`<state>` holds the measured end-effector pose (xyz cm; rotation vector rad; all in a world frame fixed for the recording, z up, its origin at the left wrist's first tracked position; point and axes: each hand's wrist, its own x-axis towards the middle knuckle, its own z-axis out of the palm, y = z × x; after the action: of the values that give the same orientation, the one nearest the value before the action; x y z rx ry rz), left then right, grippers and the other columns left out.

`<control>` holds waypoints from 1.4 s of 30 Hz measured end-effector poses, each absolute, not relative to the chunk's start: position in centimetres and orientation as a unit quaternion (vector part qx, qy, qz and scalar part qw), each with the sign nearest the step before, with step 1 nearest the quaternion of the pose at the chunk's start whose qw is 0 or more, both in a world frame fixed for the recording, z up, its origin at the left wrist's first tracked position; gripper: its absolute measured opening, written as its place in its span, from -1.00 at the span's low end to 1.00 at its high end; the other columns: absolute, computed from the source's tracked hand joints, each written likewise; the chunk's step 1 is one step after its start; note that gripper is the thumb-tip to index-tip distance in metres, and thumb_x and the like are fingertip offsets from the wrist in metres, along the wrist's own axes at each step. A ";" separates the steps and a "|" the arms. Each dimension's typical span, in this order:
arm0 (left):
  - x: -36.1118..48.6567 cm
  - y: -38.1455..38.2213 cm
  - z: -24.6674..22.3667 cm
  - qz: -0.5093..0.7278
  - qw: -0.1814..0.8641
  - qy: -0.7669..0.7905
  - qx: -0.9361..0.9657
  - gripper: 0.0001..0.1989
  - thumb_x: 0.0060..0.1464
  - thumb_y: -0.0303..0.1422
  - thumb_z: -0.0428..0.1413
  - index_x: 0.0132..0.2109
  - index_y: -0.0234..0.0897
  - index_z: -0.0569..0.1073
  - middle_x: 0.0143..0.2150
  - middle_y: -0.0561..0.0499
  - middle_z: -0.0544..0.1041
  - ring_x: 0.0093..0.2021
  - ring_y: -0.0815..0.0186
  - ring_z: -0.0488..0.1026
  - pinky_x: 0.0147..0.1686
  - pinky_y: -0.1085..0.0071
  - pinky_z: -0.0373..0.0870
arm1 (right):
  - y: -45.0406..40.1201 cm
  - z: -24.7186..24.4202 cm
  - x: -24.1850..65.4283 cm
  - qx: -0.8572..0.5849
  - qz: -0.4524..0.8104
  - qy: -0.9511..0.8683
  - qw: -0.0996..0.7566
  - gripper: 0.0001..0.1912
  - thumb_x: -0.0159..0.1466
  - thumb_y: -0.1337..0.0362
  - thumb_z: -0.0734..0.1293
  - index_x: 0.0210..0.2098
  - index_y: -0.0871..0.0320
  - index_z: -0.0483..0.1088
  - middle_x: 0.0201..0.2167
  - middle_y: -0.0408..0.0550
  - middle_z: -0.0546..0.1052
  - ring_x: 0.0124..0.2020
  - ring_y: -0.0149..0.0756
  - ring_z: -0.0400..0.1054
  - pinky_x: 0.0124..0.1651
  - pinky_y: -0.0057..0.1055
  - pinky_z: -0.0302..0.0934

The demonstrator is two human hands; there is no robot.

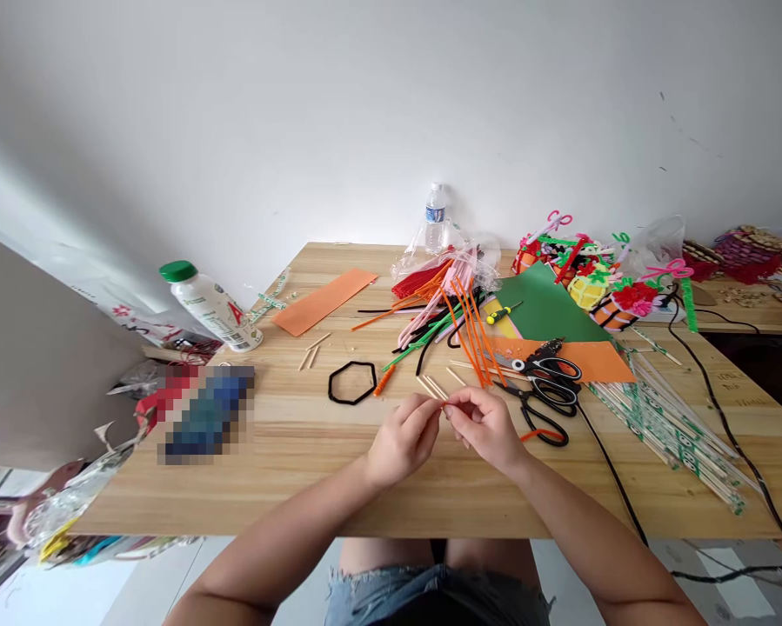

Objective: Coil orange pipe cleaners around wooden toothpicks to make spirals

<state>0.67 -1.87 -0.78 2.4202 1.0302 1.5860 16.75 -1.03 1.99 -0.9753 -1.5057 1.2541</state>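
Denim shorts lie nearest, below the table. My left hand and right hand meet, pinching a small orange piece, mostly hidden, seemingly to steady it. Just left and farther lies an orange coil. Far side: a clear bag appears to hold red stems; at left, a white bottle's contents I cannot tell.

Red "A" (tilted) on white bottle
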 end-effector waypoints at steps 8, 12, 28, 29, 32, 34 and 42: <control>0.9 -1.6 -1.5 0.507 0.039 0.353 0.785 -0.74 0.21 -0.53 -0.03 0.03 -0.29 0.32 -0.31 -0.07 0.50 -0.36 0.35 0.47 -0.37 0.46 0.47 | -0.7 1.5 16.8 -0.413 0.578 -0.555 0.432 -0.75 0.16 0.12 0.39 -0.34 0.18 0.37 -0.58 -0.22 0.38 -0.71 -0.53 0.18 -0.75 -0.59 0.06; 0.9 -1.5 -1.6 0.513 0.060 0.354 0.780 -0.76 0.21 -0.51 -0.04 0.00 -0.29 0.36 -0.32 -0.07 0.51 -0.37 0.35 0.47 -0.37 0.45 0.46 | -0.5 1.3 16.9 -0.410 0.581 -0.558 0.429 -0.73 0.16 0.10 0.40 -0.34 0.18 0.37 -0.62 -0.23 0.37 -0.71 -0.52 0.20 -0.75 -0.59 0.09; 1.2 -1.1 0.6 0.478 0.617 0.329 0.532 -0.64 0.09 -0.08 0.13 -0.27 -0.36 0.43 -0.49 0.02 0.46 -0.58 0.47 0.27 -0.56 0.51 0.18 | 0.3 0.6 17.2 -0.361 0.533 -0.618 0.450 -0.79 0.21 0.17 0.41 -0.30 0.15 0.36 -0.54 -0.21 0.46 -0.63 -0.47 0.35 -0.56 -0.50 0.30; 1.2 -1.0 0.7 0.466 0.654 0.318 0.504 -0.62 0.05 -0.07 0.16 -0.27 -0.37 0.43 -0.52 0.05 0.44 -0.64 0.52 0.17 -0.63 0.53 0.07 | 0.4 0.7 17.3 -0.351 0.518 -0.637 0.451 -0.82 0.22 0.19 0.40 -0.27 0.15 0.40 -0.49 -0.17 0.48 -0.61 -0.47 0.36 -0.54 -0.49 0.31; 1.1 -0.9 0.9 0.442 0.729 0.296 0.431 -0.62 -0.05 -0.11 0.24 -0.30 -0.39 0.42 -0.56 0.10 0.40 -0.71 0.60 0.02 -0.69 0.55 -0.14 | 0.6 1.0 17.5 -0.323 0.454 -0.691 0.461 -0.85 0.24 0.23 0.38 -0.22 0.14 0.51 -0.33 -0.06 0.50 -0.56 -0.45 0.39 -0.51 -0.45 0.34; 1.1 -0.8 0.9 0.443 0.749 0.287 0.401 -0.63 -0.08 -0.15 0.27 -0.33 -0.39 0.42 -0.57 0.10 0.39 -0.71 0.60 0.03 -0.69 0.55 -0.16 | 0.6 1.3 17.7 -0.309 0.412 -0.715 0.471 -0.87 0.25 0.26 0.37 -0.23 0.12 0.54 -0.30 -0.03 0.51 -0.54 -0.44 0.40 -0.50 -0.43 0.36; 1.1 -0.8 0.5 0.451 0.741 0.274 0.415 -0.63 -0.06 -0.15 0.29 -0.31 -0.38 0.42 -0.48 -0.01 0.49 -0.57 0.48 0.28 -0.56 0.52 0.10 | 0.8 1.4 18.2 -0.289 0.421 -0.725 0.461 -0.82 0.25 0.28 0.37 -0.16 0.01 0.55 -0.23 -0.04 0.47 -0.49 -0.43 0.43 -0.48 -0.42 0.42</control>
<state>1.07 -0.76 0.53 0.9110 0.6014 0.9896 18.17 0.80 1.44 -0.7112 -1.7847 1.0365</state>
